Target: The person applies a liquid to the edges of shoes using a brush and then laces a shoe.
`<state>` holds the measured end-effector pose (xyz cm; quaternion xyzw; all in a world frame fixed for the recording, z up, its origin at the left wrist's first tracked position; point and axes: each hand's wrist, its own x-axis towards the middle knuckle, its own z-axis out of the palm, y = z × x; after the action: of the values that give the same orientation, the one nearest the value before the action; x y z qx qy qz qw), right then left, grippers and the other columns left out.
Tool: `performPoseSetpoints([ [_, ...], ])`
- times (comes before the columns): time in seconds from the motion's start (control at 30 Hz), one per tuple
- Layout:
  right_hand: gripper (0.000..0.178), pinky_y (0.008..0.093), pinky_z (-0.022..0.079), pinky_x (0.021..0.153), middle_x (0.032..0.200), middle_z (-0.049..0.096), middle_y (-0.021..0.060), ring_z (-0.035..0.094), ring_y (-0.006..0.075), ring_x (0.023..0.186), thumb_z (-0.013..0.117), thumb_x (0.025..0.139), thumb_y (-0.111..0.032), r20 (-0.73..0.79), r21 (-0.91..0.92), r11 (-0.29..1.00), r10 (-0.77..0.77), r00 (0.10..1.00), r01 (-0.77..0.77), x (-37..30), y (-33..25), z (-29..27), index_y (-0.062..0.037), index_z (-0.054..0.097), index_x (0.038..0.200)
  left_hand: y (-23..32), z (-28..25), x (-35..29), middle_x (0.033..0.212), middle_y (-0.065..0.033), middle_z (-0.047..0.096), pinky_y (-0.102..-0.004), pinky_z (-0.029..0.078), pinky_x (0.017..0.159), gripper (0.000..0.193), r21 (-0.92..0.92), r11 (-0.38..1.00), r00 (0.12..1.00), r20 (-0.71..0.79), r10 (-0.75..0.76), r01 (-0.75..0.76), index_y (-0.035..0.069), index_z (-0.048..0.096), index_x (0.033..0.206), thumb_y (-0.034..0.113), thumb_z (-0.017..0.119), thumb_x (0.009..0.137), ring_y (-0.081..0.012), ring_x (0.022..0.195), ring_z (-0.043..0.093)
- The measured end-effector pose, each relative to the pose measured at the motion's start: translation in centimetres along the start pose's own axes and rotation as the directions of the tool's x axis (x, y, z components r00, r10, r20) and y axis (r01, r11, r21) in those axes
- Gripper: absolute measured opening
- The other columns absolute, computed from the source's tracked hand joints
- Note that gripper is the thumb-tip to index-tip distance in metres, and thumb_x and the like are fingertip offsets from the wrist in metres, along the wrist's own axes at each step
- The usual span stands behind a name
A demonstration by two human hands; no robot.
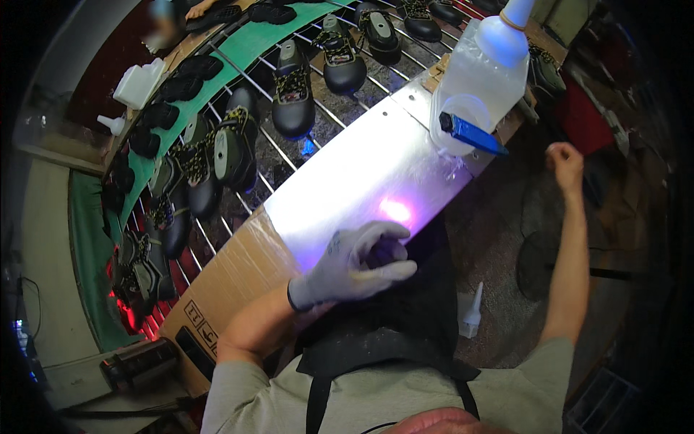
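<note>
Left hand (358, 260) in a grey knit glove with dark cuff; right hand (565, 165) bare; short-sleeved grey shirt beneath a black apron with straps.

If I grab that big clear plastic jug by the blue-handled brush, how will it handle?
The jug looks thin-walled, so probably squashy under a firm grip. It seems tall and narrow-necked near the table edge, so it may tip. The brush could fall out.

Grey glove (358, 264) – black shoes (293, 94) (leopard-print trim) – blue brush handle (470, 134).

Gloved left hand (358, 260) rests near metal sheet (361, 173); right hand (565, 163) fisted.
</note>
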<state>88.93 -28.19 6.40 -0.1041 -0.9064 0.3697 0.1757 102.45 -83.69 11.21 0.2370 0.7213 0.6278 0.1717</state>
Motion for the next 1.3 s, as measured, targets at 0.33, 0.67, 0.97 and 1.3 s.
performPoseSetpoints([
  [0.33, 0.017, 0.0236, 0.045, 0.057, 0.069, 0.064, -0.0002, 0.055, 0.0054, 0.063, 0.076, 0.091, -0.013, 0.298, 0.227, 0.965, -0.200, 0.933, 0.134, -18.0, -24.4, 9.7, -0.0004, 0.070, 0.082, -4.9, -6.4, 11.7, 0.080, -0.0044, 0.071, -0.0253, 0.053, 0.063, 0.029, 0.228, 0.944, 0.954, -0.124, 0.272, -0.240, -0.001, 0.068, 0.109, 0.022, 0.076, 0.094, -0.0077, 0.069, 0.066],
  [0.67, 0.037, 0.0420, 0.055, 0.077, 0.088, 0.074, 0.0163, 0.072, 0.0330, 0.083, 0.073, 0.089, -0.038, 0.240, -0.252, 0.804, -0.487, 0.840, 0.539, 12.2, -38.7, 30.4, -0.0016, 0.072, 0.089, -10.1, -9.4, 15.9, 0.081, -0.0141, 0.071, -0.0371, 0.054, 0.061, 0.022, 0.396, 0.878, 0.868, -0.297, 0.399, -0.269, 0.005, 0.072, 0.103, 0.023, 0.073, 0.091, -0.0238, 0.068, 0.071],
  [0.97, 0.036, 0.0518, 0.053, 0.098, 0.122, 0.072, 0.0204, 0.067, 0.0399, 0.118, 0.061, 0.091, -0.033, 0.206, -0.631, 0.760, -0.027, 0.978, 0.154, 29.6, -35.7, 38.7, -0.0117, 0.074, 0.117, -7.5, -11.4, 16.2, 0.074, -0.0106, 0.063, -0.0423, 0.050, 0.057, 0.027, 0.351, 0.924, 0.972, -0.114, 0.205, -0.154, 0.009, 0.059, 0.088, 0.034, 0.064, 0.097, -0.0316, 0.067, 0.067],
  [1.3, 0.023, 0.0452, 0.056, 0.082, 0.095, 0.074, 0.0164, 0.072, 0.0304, 0.087, 0.072, 0.087, -0.026, 0.728, 0.496, 0.393, -0.674, -0.124, 0.774, 10.1, -58.0, 57.1, -0.0066, 0.074, 0.099, -10.7, -11.2, 15.3, 0.095, -0.0175, 0.067, -0.0500, 0.053, 0.077, 0.043, 0.173, 0.985, 0.999, 0.050, 0.001, -0.010, 0.005, 0.063, 0.116, 0.043, 0.057, 0.098, -0.0365, 0.087, 0.068],
])
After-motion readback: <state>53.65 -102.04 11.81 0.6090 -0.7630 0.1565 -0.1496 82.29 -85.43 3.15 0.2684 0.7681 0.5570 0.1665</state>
